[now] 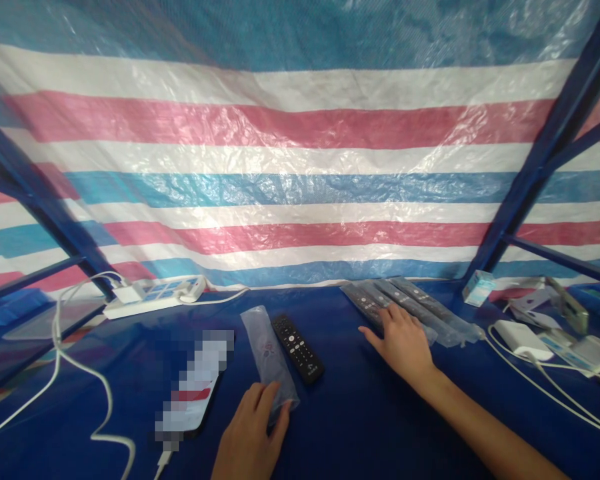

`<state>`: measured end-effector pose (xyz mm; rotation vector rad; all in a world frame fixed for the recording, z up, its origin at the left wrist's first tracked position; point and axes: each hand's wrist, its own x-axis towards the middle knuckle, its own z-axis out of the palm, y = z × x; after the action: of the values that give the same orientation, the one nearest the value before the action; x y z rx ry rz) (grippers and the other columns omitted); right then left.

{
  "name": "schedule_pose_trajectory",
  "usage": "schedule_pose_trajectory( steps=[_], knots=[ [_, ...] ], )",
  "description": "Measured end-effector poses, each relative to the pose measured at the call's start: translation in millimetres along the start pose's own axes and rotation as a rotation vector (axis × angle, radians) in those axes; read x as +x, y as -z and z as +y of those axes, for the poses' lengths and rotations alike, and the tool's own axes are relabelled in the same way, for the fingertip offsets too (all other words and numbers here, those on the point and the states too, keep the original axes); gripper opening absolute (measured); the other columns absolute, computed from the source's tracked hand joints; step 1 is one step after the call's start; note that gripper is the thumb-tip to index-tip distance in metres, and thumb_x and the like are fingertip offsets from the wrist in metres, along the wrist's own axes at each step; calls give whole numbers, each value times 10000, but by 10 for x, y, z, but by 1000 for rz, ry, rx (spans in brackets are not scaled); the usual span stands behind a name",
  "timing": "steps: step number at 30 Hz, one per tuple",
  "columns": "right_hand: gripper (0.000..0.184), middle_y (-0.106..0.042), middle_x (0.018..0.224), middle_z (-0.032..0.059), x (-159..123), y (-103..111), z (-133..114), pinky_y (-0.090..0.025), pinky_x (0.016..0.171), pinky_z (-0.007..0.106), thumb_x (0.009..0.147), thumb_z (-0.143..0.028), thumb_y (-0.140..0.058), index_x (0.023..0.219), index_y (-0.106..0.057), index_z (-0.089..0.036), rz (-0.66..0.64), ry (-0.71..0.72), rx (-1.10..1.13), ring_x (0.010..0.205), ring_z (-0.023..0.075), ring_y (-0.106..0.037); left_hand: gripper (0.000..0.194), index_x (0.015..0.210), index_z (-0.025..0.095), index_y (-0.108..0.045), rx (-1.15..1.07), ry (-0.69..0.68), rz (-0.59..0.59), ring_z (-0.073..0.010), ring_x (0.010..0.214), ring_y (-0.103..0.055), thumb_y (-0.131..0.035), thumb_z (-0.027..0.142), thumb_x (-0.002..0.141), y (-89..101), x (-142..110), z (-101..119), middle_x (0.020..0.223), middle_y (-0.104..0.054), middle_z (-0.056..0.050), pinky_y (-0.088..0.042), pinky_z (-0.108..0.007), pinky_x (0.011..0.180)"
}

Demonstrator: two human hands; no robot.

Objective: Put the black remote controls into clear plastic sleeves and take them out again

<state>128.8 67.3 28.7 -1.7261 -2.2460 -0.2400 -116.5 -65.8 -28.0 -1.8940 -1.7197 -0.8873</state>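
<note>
My left hand (253, 427) has its thumb and fingers closed on the near end of a clear plastic bag (267, 350). The bag lies flat on the blue table (350, 427), and no remote shows inside it. Just right of it lies a bare black remote control (299, 349), buttons up. My right hand (403, 337) rests palm down at the back right, thumb spread, its fingers on a row of several bagged remote controls (414, 301). Part of the leftmost bagged remotes is hidden under that hand.
Left of the bag lies a phone (195, 393) with a charging cable. A white power strip (155, 298) stands at the back left. At the right are a small box (479, 288), a white adapter (523, 340) and cables. Behind hangs a striped plastic sheet (300, 187) between blue posts.
</note>
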Motion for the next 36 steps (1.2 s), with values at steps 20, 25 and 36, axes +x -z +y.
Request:
schedule_pose_trajectory(
  steps=[20, 25, 36],
  knots=[
    [305, -681, 974, 125, -239, -10, -832, -450, 844, 404, 810, -396, -539, 926, -671, -146, -273, 287, 256, 972, 287, -615, 310, 810, 218, -597, -134, 38, -186, -124, 693, -654, -322, 196, 951, -90, 82, 78, 838, -639, -23, -543, -214, 620],
    [303, -693, 922, 148, -154, 134, -455, -466, 780, 380, 795, -372, -543, 889, -693, -126, -326, 186, 147, 917, 303, -655, 298, 813, 203, -595, -159, 62, -276, -127, 712, -650, -328, 141, 929, -111, 202, 108, 867, -632, -31, -536, -225, 648],
    [320, -720, 765, 113, -3, 217, -23, -426, 617, 309, 782, -443, -547, 718, -704, -172, -299, 19, 207, 765, 268, -679, 274, 916, 150, -629, 112, 137, -642, -208, 856, -645, -359, 103, 919, -209, 1035, 410, 914, -640, -85, -476, -284, 695]
  ],
)
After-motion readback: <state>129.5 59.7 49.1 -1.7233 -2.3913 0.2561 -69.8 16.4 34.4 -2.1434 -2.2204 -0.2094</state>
